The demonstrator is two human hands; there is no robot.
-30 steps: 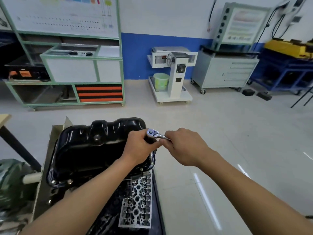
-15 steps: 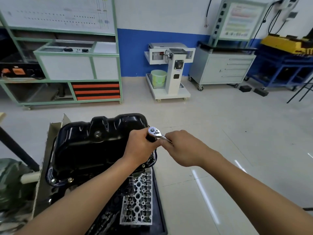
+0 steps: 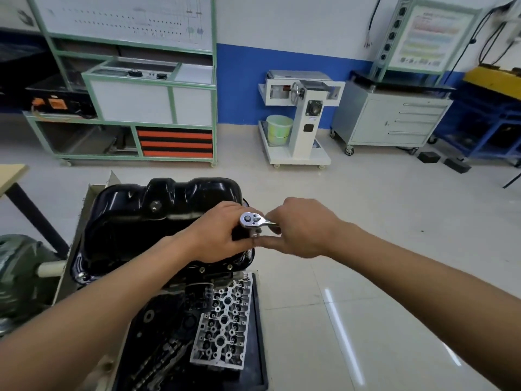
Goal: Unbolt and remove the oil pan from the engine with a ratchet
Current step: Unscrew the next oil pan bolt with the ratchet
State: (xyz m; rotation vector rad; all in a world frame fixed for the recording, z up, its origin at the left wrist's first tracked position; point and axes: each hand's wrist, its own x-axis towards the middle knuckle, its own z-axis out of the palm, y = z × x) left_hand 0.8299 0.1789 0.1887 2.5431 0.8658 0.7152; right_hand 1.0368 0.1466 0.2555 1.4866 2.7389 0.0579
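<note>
head view | left hand point(image 3: 218, 232) steadies ratchet point(image 3: 251, 220) head at oil pan point(image 3: 158, 218) rim | right hand point(image 3: 303, 228) wrapped round handle | keep socket square on bolt, short even strokes

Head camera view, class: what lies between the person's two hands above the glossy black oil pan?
The chrome ratchet head lies between the left hand and right hand, beside the oil pan's right edge; both hands grip the tool.

one glossy black metal oil pan point(image 3: 158, 218), one chrome ratchet point(image 3: 253, 220), two bare hands, left point(image 3: 217, 235) and right point(image 3: 303, 227), one silver cast-aluminium cylinder head point(image 3: 222, 323), one pale green plastic bucket point(image 3: 279, 128), three orange drawer fronts point(image 3: 176, 144), one grey metal drawer cabinet point(image 3: 394, 119).
</note>
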